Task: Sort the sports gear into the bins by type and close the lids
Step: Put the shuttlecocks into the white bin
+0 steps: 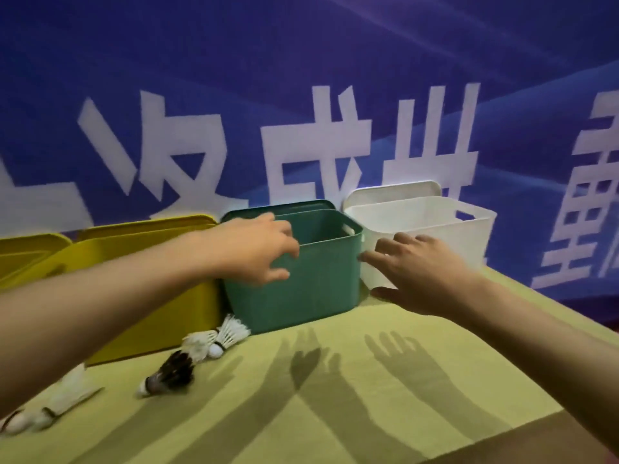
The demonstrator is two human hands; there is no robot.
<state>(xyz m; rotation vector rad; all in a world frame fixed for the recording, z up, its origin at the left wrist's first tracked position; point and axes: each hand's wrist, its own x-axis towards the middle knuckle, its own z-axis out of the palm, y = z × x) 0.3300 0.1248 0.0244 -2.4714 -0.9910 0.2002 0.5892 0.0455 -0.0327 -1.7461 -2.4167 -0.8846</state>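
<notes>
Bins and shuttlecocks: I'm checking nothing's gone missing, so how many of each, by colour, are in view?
Yellow bins: 1
Green bins: 1
White bins: 1
White shuttlecocks: 4
Black shuttlecocks: 1
Total: 8. The two at the far left are blurred, so that count is less sure.

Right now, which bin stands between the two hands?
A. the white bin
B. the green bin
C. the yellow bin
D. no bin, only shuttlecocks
B: the left hand is at the left rim of the green bin and the right hand is at its right side, while the yellow bin and white bin flank it.
</notes>
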